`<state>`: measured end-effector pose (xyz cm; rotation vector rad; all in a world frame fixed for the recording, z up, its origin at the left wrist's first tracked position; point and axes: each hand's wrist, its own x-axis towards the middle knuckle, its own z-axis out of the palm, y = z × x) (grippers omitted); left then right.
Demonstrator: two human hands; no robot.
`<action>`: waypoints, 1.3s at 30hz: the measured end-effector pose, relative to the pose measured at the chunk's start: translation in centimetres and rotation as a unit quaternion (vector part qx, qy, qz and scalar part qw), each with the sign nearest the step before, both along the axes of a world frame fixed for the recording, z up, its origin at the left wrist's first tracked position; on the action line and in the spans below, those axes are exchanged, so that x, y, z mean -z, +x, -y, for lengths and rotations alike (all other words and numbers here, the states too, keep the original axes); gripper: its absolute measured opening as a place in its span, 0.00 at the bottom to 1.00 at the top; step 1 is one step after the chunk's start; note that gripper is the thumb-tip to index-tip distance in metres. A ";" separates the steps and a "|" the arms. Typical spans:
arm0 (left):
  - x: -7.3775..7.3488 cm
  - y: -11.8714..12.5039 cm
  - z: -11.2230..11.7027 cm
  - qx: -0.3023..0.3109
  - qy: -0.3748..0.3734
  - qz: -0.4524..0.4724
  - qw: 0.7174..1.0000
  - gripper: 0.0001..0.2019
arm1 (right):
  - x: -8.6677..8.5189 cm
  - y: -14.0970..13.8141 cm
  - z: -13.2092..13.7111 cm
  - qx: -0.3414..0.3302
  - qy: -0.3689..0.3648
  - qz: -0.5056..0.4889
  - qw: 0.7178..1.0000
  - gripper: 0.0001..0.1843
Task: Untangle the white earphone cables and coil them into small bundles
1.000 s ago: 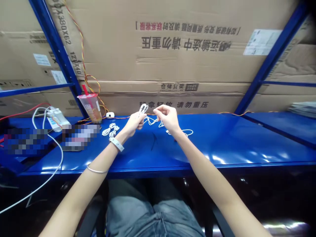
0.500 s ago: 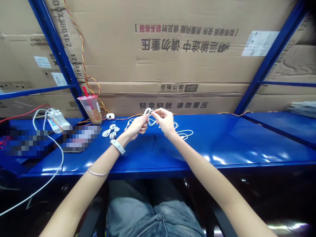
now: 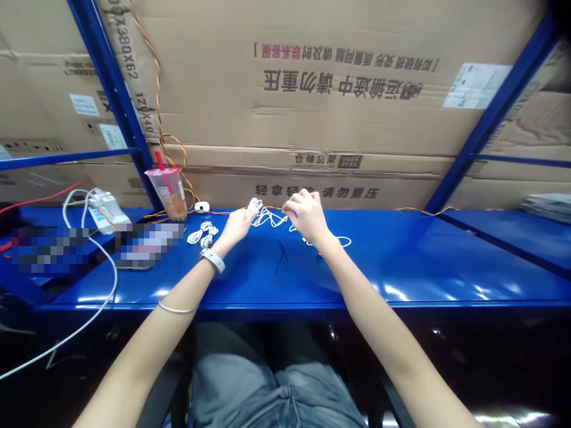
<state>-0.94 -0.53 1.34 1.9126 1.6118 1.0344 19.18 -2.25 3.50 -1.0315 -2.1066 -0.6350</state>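
My left hand (image 3: 236, 226) pinches one end of a thin white cable (image 3: 267, 219) above the blue shelf top (image 3: 401, 261); the cable's plugs stick up past its fingertips. My right hand (image 3: 307, 217) is closed on the same cable a little to the right. Between the two hands the cable hangs in wavy loops. The rest of it trails onto the shelf in a loop to the right of my right wrist. Two small coiled white cable bundles (image 3: 203, 235) lie on the shelf just left of my left hand.
A plastic cup with a red straw (image 3: 168, 191) stands at the back left. A white power strip with thick white cords (image 3: 102, 214) lies further left. A small white device (image 3: 201, 207) sits by the cup. Cardboard boxes (image 3: 339, 107) and blue rack posts close the back.
Both hands have sunk lower toward the shelf and moved apart a little. The cable now stretches in loops between them.
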 end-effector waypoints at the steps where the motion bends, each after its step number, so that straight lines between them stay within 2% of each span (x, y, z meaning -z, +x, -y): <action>1: -0.1 0.0 0.1 0.020 -0.037 0.045 0.998 0.19 | 0.0 -0.1 0.0 -0.018 -0.009 0.009 1.000 0.13; 4: -0.1 -0.1 0.2 0.106 -0.141 0.158 0.972 0.20 | 0.1 -0.4 0.0 -0.069 -0.030 -0.027 0.997 0.12; 6: -0.1 -0.2 0.1 0.172 -0.211 0.246 0.930 0.20 | 0.1 -0.4 0.0 -0.098 -0.044 -0.119 0.987 0.10; 10: 0.0 -0.3 0.0 0.263 -0.310 0.324 0.854 0.20 | 0.0 0.0 -0.1 -0.164 -0.135 -0.311 0.927 0.08; 13: 0.0 -0.4 0.0 0.292 -0.352 0.324 0.828 0.19 | -0.1 0.5 -0.4 -0.210 -0.238 -0.361 0.877 0.10; 16: -0.3 -0.4 0.4 0.304 -0.365 0.301 0.827 0.20 | -0.3 1.1 -0.7 -0.249 -0.308 -0.367 0.842 0.11; 19: -0.6 -0.3 1.0 0.321 -0.360 0.258 0.837 0.23 | -0.6 1.7 -0.6 -0.271 -0.342 -0.369 0.820 0.12; 21: -0.8 -0.1 1.4 0.328 -0.342 0.224 0.852 0.24 | -0.8 2.0 -0.4 -0.282 -0.369 -0.362 0.809 0.13; 24: -0.7 0.1 1.6 0.300 -0.282 0.175 0.894 0.25 | -1.1 2.3 -0.1 -0.289 -0.421 -0.321 0.798 0.14; 27: -0.5 0.3 1.7 0.268 -0.230 0.121 0.928 0.26 | -1.2 2.3 0.1 -0.278 -0.440 -0.262 0.813 0.14; 29: -0.4 0.4 1.9 0.282 -0.242 0.085 0.924 0.27 | -1.1 2.0 0.0 -0.262 -0.429 -0.229 0.833 0.15; 33: -0.2 1.1 2.5 0.339 -0.272 0.045 0.900 0.25 | -0.6 1.4 0.0 -0.234 -0.409 -0.180 0.864 0.13; 39: 0.1 1.8 2.9 0.365 -0.194 -0.017 0.911 0.25 | -0.2 1.0 -0.1 -0.222 -0.397 -0.163 0.876 0.10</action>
